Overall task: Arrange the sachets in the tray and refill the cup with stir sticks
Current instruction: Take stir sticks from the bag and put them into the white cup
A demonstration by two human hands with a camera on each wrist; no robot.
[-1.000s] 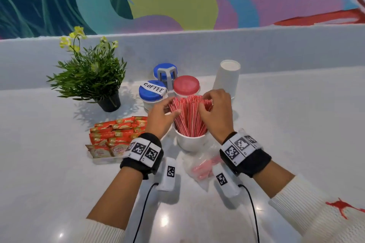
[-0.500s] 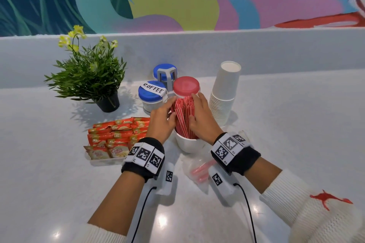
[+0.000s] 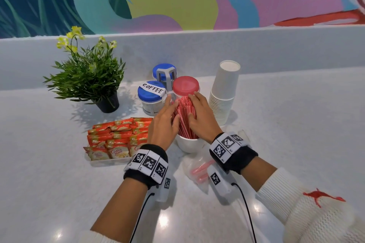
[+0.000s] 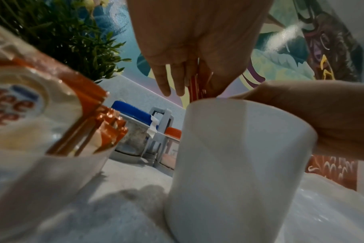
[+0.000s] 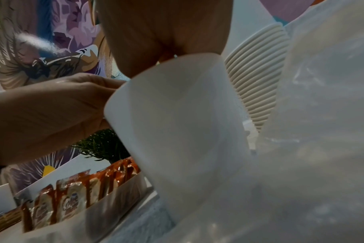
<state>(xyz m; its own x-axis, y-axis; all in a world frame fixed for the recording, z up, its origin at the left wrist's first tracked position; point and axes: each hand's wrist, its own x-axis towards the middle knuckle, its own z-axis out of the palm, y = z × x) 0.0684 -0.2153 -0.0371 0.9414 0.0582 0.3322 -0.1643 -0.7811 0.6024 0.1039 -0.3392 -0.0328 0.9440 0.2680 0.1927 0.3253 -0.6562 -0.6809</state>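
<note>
While hands flank stir sticks | cup interior hidden

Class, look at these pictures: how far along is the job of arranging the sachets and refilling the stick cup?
Looks done: the sachets stand in rows in the tray. In hand: the left hand and right hand press the stir sticks together in the white cup. Left: a few sticks remain in the plastic bag.
</note>
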